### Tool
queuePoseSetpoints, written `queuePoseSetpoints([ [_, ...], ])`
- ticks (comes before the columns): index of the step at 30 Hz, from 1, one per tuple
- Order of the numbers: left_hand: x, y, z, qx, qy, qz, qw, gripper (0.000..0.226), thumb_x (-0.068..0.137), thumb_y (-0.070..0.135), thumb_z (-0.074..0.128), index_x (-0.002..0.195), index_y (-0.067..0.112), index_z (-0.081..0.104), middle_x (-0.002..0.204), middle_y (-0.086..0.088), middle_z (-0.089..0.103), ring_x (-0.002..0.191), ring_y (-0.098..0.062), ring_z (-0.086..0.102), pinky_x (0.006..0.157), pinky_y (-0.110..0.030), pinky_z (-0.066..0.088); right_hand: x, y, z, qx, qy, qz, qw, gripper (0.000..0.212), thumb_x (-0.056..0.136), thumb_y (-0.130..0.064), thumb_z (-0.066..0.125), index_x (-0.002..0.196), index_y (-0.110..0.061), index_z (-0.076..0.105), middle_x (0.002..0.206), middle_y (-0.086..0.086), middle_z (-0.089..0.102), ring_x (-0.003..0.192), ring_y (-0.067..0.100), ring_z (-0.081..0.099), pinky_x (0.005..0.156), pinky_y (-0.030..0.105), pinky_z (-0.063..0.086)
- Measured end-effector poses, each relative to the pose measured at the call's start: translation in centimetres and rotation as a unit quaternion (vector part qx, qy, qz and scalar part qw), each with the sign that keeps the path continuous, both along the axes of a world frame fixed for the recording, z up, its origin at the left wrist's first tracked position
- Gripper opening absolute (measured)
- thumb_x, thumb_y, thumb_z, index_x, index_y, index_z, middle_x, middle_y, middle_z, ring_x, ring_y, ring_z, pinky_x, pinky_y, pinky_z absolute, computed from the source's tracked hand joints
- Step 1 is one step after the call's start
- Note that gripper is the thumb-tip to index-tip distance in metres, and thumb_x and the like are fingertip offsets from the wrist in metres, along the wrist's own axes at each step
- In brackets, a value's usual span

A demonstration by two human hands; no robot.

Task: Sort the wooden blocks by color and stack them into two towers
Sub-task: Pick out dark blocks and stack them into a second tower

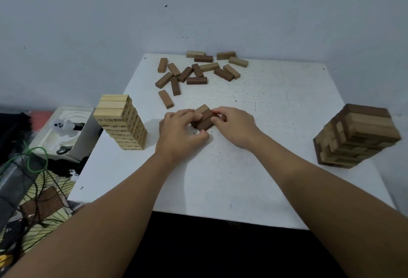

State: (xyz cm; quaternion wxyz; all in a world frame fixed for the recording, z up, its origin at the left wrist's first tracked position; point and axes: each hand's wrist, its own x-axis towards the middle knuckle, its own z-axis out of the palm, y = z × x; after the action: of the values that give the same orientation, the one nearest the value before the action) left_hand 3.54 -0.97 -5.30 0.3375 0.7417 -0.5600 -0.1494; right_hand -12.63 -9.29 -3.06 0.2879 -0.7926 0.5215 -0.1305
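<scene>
Two bare forearms, no sleeves, watch or rings visible; left hand (176,133) and right hand (235,126) ungloved, nails short.

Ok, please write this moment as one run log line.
hands: left and right grip brown blocks | pale tower: left | loose blocks: far

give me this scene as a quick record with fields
left hand: grips the block bundle
right hand: grips the same bundle
block bundle: three brown blocks side by side, mid table
pale tower: left edge of table
brown tower: right edge
loose blocks: scattered at the far side
table: white
</scene>
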Motion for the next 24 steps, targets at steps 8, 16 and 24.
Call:
queuePoseSetpoints([
  [8,-1.4,1.6,0.4,0.045,0.013,-0.104,0.993,0.042,0.067,0.046,0.079,0.109,0.046,0.074,0.123,0.035,0.061,0.126,-0.002,0.042,0.119,-0.036,0.027,-5.4,4.4,0.2,0.030,-0.034,0.005,0.999,0.034,0.099,-0.037,0.062,0.133,-0.033,0.061,0.088,-0.013,0.064,0.089,0.008,0.060,0.106,0.040,0.042],
  [16,-3.5,2.4,0.5,0.105,0.044,-0.246,0.963,0.041,0.061,0.043,0.079,0.102,0.047,0.074,0.126,0.025,0.067,0.123,-0.012,0.059,0.110,-0.046,0.044,-11.3,7.3,-1.1,0.032,-0.063,0.013,0.997,0.070,0.087,-0.044,0.076,0.146,-0.038,0.040,0.096,-0.012,0.058,0.092,0.006,0.054,0.098,0.032,0.042],
  [24,-3.3,4.5,1.1,0.095,0.114,-0.227,0.962,0.085,0.076,0.012,0.089,0.141,0.055,0.052,0.143,0.016,0.048,0.123,0.017,0.045,0.109,-0.011,0.034,-11.8,7.8,-1.7,0.014,-0.074,0.013,0.997,0.062,0.088,-0.044,0.077,0.145,-0.037,0.055,0.105,-0.012,0.051,0.100,0.005,0.051,0.105,0.035,0.042],
])
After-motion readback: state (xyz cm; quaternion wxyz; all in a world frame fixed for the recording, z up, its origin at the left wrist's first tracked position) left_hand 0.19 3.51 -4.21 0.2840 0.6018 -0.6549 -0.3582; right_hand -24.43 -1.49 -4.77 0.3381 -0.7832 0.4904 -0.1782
